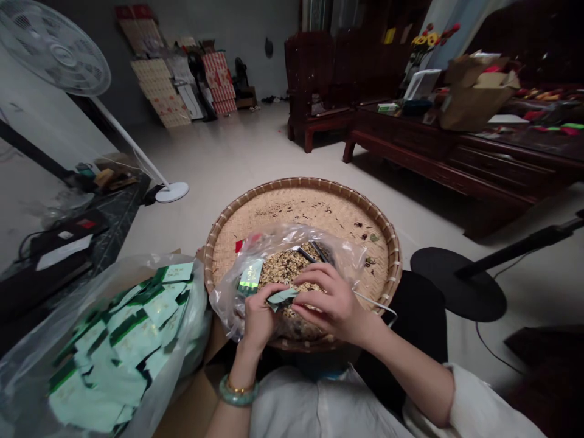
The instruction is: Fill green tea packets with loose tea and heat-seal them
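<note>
My left hand (259, 316) and my right hand (333, 301) are both closed on a small pale green packet (281, 296), pinching it between them above a clear plastic bag (269, 243). The bag lies open in a round woven bamboo tray (301, 201) on my lap. It holds a heap of brownish loose tea-like bits (285, 267). Another small green packet (250, 275) leans inside the bag to the left. A green bangle sits on my left wrist.
At my left a large clear bag in a cardboard box holds several green and white packets (123, 340). A standing fan (59, 55) is far left, another fan base (458, 283) at right. Dark wooden furniture (410, 140) and a cardboard box (474, 91) stand behind.
</note>
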Demonstrator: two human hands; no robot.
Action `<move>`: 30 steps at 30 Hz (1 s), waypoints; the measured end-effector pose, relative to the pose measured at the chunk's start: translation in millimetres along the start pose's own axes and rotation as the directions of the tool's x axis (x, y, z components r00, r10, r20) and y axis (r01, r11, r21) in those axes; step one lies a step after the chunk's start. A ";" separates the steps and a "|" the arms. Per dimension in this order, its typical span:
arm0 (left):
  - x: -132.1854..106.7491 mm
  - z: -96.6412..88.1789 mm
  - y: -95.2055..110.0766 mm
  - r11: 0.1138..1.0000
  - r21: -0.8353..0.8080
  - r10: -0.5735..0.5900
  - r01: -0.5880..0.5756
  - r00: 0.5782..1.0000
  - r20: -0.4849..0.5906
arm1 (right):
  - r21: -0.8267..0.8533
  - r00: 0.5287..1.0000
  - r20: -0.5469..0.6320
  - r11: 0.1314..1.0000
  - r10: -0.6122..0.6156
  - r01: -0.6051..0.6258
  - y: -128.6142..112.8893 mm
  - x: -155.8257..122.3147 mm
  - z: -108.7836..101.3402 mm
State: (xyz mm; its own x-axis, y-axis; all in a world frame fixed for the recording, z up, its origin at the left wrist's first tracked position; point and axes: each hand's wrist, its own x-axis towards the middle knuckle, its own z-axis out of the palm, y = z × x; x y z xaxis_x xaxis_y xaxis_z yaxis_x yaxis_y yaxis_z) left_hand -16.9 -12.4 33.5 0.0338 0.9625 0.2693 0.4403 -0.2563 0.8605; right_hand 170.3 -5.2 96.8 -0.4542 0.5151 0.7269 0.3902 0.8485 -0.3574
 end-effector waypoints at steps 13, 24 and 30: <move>2.7 6.1 -2.9 0.993 0.088 -0.078 0.081 0.996 -0.045 | -0.343 0.839 0.405 0.911 0.362 -0.228 12.9 6.0 19.3; 5.3 7.2 -22.0 0.961 -0.015 -0.277 0.276 0.960 -0.050 | -0.068 0.882 0.347 0.946 0.320 -0.317 26.5 19.4 15.7; 6.4 8.1 -23.1 0.965 -0.041 -0.262 0.260 0.963 -0.055 | 0.071 0.878 0.303 0.910 0.371 -0.409 27.9 20.9 14.5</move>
State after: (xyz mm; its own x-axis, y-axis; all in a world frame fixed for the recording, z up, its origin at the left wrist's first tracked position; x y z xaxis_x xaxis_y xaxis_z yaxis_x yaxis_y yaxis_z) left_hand -19.6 0.4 11.9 -0.1323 0.9895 0.0576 0.3966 -0.0004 0.9180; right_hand 160.1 31.0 93.5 -0.4964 0.8039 0.3278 0.4839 0.5697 -0.6643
